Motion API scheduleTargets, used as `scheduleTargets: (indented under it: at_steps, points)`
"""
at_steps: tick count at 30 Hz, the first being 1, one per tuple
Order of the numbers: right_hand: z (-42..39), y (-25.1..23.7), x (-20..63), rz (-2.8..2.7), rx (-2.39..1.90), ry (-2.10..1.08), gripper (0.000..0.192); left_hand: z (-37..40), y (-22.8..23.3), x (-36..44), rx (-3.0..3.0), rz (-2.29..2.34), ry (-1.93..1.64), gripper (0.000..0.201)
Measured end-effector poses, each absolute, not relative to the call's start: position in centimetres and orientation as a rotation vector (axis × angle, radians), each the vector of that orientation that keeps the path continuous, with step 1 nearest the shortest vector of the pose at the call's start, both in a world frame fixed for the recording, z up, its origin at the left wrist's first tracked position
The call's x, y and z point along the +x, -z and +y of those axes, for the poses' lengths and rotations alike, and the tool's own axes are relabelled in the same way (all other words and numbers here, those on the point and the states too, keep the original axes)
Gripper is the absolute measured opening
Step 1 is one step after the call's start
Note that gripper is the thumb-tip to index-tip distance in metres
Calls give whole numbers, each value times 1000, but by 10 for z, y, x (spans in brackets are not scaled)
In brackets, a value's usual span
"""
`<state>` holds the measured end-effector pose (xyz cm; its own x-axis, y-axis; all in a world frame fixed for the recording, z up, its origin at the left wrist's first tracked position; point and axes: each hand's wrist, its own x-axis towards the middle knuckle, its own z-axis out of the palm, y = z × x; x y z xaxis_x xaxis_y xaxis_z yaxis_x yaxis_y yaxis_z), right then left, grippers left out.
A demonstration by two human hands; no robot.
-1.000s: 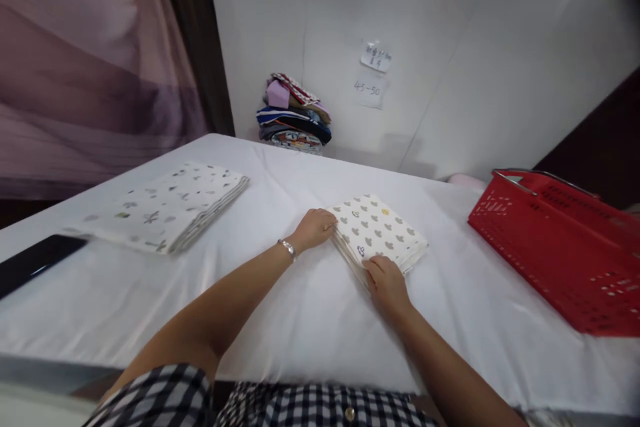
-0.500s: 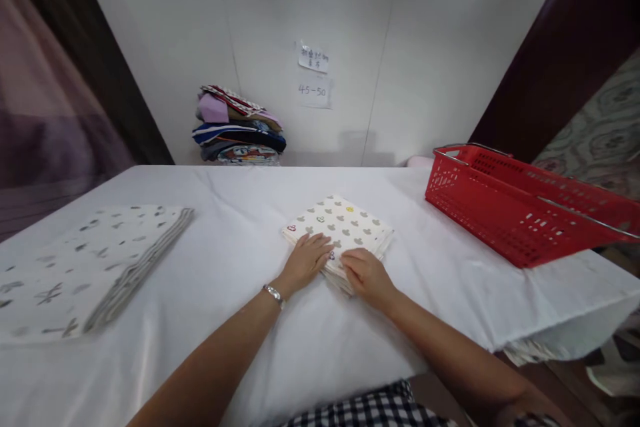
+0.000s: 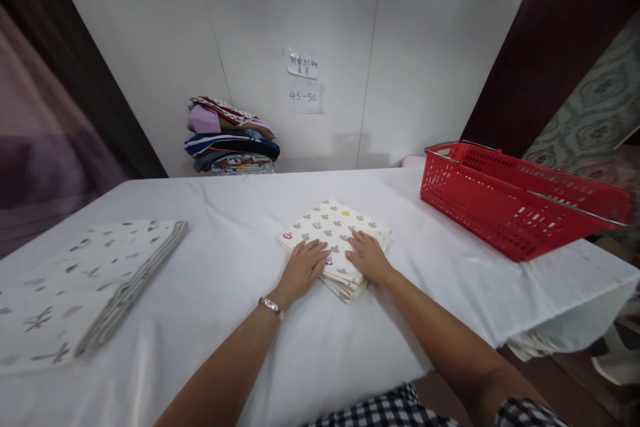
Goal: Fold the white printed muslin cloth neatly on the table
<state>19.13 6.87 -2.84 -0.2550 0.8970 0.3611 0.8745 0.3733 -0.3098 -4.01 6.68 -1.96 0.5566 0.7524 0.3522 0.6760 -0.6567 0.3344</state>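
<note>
My left hand (image 3: 303,265) lies flat, fingers spread and palm down, on the near left part of the folded cloth (image 3: 334,233). My right hand (image 3: 367,257) lies flat beside it, also open and palm down, on the near right part. Neither hand grips anything; both press on the top layer.

The folded cloth sits near the middle of the white table (image 3: 240,213), directly ahead of both hands. It is turned diamond-wise: one corner points toward me, between my wrists, and the opposite corner points toward the far wall. Its stacked fold edges show at the near corner, just under my fingertips.

Both hands are about equally close to the cloth, since both touch it. The right hand is nearer the right corner, and so nearer the red basket (image 3: 505,203), which stands well apart at the far right of the table. The left hand is nearer the left corner; the larger folded cloth (image 3: 90,280) lies well apart at the near left.
</note>
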Motion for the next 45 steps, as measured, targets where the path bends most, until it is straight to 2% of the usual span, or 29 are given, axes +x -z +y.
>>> scheduleTargets:
  at_steps: [4,7,10,15,21,24,28,30,33,36,39,41,45]
  points:
    - [88,26,211,-1947,-1429,-14,27,65,19,-40,2596,1209,-722,37]
    - [107,30,234,-1738,-1509,24,33,64,20,-40,2573,1211,-753,36]
    - [119,45,251,-1572,-1656,-136,42,68,17,-43,2536,1226,-804,34]
    - [119,62,255,-1469,-1655,-270,47,99,2,-56,2309,1615,-980,33]
    - [112,57,252,-1562,-1647,-261,51,127,-4,-67,1859,1958,-646,43]
    - [112,54,256,-1609,-1666,-140,56,104,-5,-67,1823,1978,-628,44]
    - [113,42,267,-1592,-1658,-29,59,36,-9,-69,1762,1902,-545,47]
    - [109,29,267,-1577,-1612,-64,55,5,-13,-71,1773,1845,-481,54]
    - [88,3,250,-1598,-1518,-238,49,-11,-25,-71,1858,1891,-452,49]
    - [51,-25,213,-1805,-1372,-396,44,11,-37,-57,2139,1882,-645,47]
    - [21,-39,179,-2100,-1260,-333,51,51,-41,-29,2450,1723,-729,52]
    - [16,-37,170,-2197,-1315,-256,55,75,-33,-9,2552,1711,-631,55]
    - [29,-12,185,-2270,-1686,-146,57,103,-3,11,2519,1798,-384,65]
